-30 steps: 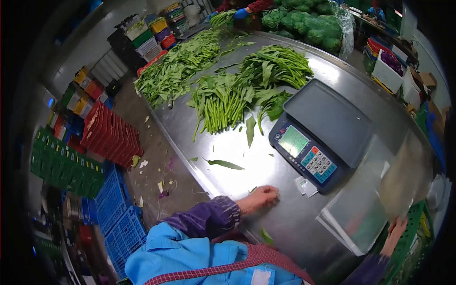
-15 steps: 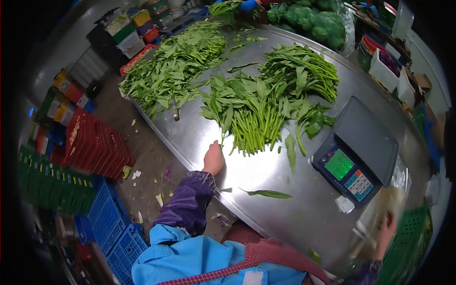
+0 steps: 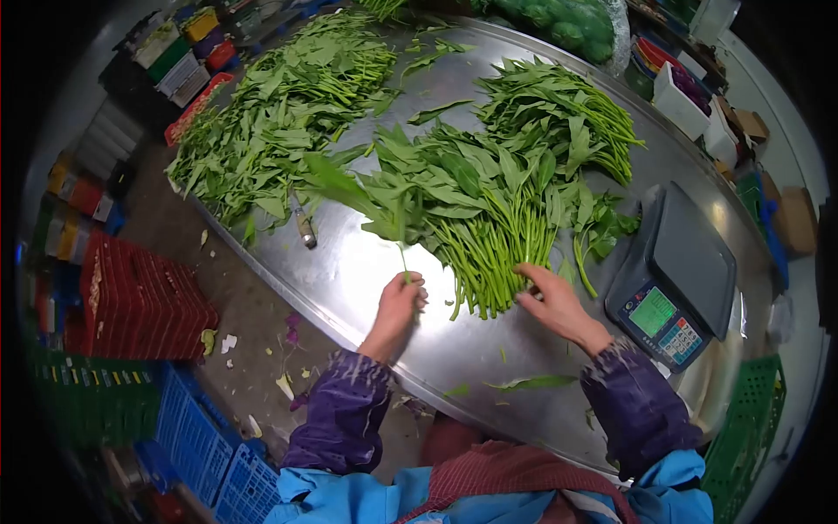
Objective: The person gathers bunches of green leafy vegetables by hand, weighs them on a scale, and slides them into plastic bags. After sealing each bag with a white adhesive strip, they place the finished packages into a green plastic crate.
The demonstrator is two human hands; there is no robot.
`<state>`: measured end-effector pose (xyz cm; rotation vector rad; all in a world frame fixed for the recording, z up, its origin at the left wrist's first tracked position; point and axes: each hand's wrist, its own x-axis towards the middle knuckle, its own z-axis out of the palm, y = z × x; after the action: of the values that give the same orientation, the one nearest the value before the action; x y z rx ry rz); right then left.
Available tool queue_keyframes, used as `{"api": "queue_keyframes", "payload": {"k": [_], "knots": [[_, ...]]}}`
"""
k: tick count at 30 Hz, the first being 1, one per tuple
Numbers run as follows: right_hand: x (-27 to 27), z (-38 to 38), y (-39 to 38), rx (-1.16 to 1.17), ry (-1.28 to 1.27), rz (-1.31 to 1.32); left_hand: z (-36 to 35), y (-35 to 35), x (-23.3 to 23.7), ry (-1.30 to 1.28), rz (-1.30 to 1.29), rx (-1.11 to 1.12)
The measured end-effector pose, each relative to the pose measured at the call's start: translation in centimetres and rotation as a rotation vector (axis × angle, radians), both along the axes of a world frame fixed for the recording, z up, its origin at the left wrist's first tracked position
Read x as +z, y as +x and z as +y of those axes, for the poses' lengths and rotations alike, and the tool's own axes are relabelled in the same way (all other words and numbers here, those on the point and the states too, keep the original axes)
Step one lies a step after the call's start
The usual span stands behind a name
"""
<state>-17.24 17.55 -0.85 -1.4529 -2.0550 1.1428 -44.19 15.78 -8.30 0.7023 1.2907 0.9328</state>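
My left hand (image 3: 398, 306) is closed in a pinch on the thin stem of a leafy sprig (image 3: 400, 214), whose leaves are smeared by motion. The sprig stands up just left of the middle bunch of water spinach (image 3: 511, 231), overlapping its leaves. At the right side of that bunch's cut stems is my right hand (image 3: 559, 304), thumb and forefinger apart, fingertips right at the stems. A second bunch (image 3: 602, 122) lies behind it, and a large loose heap of the same greens (image 3: 288, 113) covers the far left of the metal table (image 3: 349, 271).
A digital scale (image 3: 676, 279) with a lit green display stands at the right. Near the heap lies a knife (image 3: 304, 225). A loose leaf (image 3: 532, 382) rests near the front edge. Red crates (image 3: 140, 297) and blue crates (image 3: 196, 419) stand on the littered floor at left, a green crate (image 3: 746, 428) at right.
My right hand has come from the plastic bags beside the scale to the middle bunch's stems. My left hand now holds up a sprig. The view has shifted.
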Motion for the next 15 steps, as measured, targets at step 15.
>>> {"api": "queue_keyframes", "payload": {"k": [15], "knots": [[-3.1,1.0,-4.1,-0.066,0.114,-0.102,6.0,8.9,0.1,-0.071,-0.383,-0.069]]}}
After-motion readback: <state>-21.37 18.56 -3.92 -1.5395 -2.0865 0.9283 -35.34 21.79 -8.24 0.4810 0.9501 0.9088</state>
